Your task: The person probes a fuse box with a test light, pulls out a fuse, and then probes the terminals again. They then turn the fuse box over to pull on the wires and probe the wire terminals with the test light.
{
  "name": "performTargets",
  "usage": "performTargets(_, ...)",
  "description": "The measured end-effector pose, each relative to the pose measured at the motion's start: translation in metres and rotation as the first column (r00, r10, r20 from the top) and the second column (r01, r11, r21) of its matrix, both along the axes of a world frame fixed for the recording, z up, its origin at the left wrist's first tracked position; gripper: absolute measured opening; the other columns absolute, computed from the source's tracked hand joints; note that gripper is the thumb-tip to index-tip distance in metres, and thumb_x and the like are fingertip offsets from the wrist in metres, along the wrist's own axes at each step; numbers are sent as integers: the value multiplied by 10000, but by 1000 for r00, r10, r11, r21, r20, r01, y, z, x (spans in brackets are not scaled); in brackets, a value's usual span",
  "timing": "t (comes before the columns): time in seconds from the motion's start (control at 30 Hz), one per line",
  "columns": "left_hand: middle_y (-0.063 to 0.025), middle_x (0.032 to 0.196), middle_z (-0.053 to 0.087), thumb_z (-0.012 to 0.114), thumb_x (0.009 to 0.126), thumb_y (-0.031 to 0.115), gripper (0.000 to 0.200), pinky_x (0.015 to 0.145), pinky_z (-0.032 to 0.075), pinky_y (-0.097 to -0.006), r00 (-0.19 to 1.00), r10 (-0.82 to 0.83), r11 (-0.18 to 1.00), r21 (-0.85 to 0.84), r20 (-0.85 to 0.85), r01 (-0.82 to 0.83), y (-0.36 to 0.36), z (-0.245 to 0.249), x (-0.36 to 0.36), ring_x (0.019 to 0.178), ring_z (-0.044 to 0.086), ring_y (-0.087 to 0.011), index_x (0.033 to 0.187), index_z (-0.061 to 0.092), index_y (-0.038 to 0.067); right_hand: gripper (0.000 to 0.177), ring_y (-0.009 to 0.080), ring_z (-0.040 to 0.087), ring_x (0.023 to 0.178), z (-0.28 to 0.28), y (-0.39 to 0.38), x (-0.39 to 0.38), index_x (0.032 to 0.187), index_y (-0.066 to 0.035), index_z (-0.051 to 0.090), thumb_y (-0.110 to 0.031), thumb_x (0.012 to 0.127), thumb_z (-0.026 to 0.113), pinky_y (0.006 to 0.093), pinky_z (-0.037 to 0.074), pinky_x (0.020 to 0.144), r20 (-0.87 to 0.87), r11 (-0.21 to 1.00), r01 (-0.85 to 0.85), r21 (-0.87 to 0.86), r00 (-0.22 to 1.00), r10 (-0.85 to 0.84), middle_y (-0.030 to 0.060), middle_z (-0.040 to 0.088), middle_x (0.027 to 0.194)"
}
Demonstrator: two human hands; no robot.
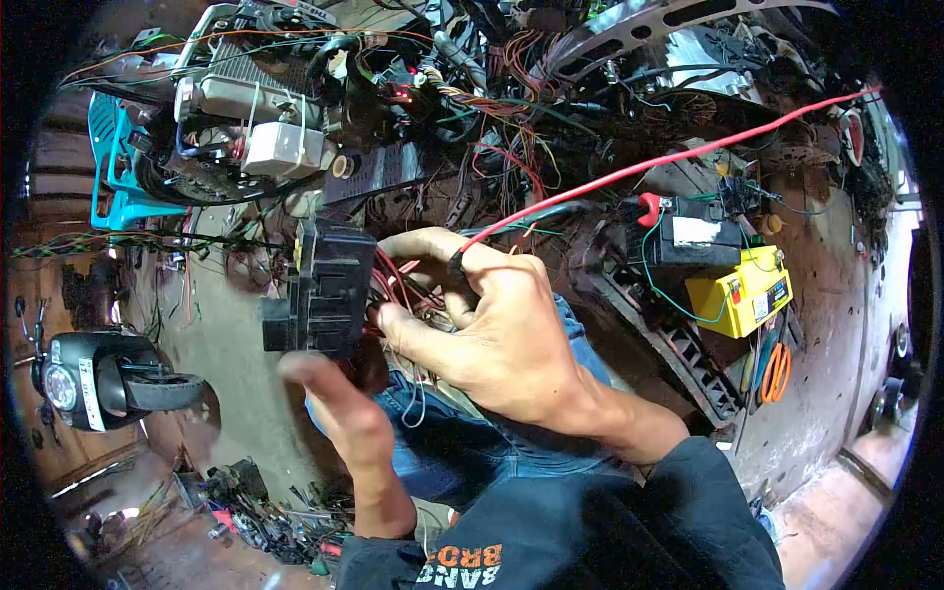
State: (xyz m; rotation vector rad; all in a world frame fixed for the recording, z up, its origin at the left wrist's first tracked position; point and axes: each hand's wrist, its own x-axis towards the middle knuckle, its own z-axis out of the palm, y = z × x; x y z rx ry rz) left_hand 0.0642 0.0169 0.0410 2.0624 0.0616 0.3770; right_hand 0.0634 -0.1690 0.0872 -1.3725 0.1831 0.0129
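Note:
A black plastic connector block [323, 285] with red wires coming out of its right side is held up in front of me. My left hand [344, 418] reaches up from below and supports the block at its lower edge. My right hand [482, 324] pinches the red wires [393, 280] beside the block, and a black probe tip on a long red lead [669, 157] sits between its fingers. My blue jeans [472, 452] lie under both hands.
A dense wiring loom [492, 98] and a radiator [236, 88] fill the top. A black battery [688, 241] and a yellow battery [742, 295] sit at right, orange pliers [777, 372] below them. A scooter [98, 379] stands at left, loose parts [265, 521] on the floor.

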Motion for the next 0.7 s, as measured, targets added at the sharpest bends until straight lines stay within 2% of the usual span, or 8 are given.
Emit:
performTargets(0.07,-64,980,654,328,1056,644,663,745,494,-288,998,53,998,-47,14,-53,-18,10,8,837,613,-144,1140,617,53,353,-32,424,668,3,-4,0,1201,-14,686,-46,859,765,168,333,549,-1,1000,-12,4,1000,12,-17,720,947)
performTargets(0.1,-50,952,646,348,1059,625,622,721,489,-280,991,54,950,-301,-123,-89,-37,30,11,803,605,-142,1108,623,69,302,42,580,645,2,-7,1,1135,21,685,-125,875,735,274,503,586,-26,998,-59,-19,998,58,59,704,750)
performTargets(0.13,-37,924,638,367,1061,606,582,697,484,-272,968,19,836,-527,-252,-153,-46,41,14,770,597,-140,1077,629,86,294,38,583,671,2,-8,2,1134,28,683,-111,879,733,268,506,600,-31,997,-70,26,997,71,56,710,778)
performTargets(0.23,46,771,616,432,1036,600,509,516,389,-225,935,-99,772,-619,-340,-143,-43,45,22,585,522,-58,976,655,146,254,45,594,781,8,-10,4,1121,60,670,-43,895,722,242,511,654,-27,983,-92,160,995,98,58,722,905)
performTargets(0.3,77,686,606,447,1023,617,510,418,296,-207,923,-43,736,-637,-382,-230,-58,51,26,482,451,-18,900,668,174,246,50,597,798,10,-12,5,1114,68,665,-31,896,722,236,512,663,-41,973,-111,200,992,121,64,713,907)
performTargets(0.53,68,606,581,454,1009,625,539,355,294,-201,800,-254,679,-689,-544,-254,-38,55,28,417,450,-36,848,673,160,161,84,653,778,8,-13,6,1071,60,640,-12,935,686,237,548,681,-35,943,-135,305,988,153,75,697,884)
performTargets(0.67,-4,714,683,427,1025,599,609,338,432,-192,792,-382,542,-810,-476,-225,-26,44,29,425,537,-45,1066,701,57,179,69,620,753,2,-13,8,1091,53,635,-24,939,689,226,523,662,2,943,-162,292,986,169,55,679,862)
performTargets(0.7,35,647,631,409,1030,605,639,317,384,-180,779,-344,569,-776,-524,-270,-34,50,29,395,485,-28,1116,692,39,188,65,613,748,-5,-10,7,1096,51,634,-31,938,695,223,516,655,16,932,-154,329,987,157,51,676,858)
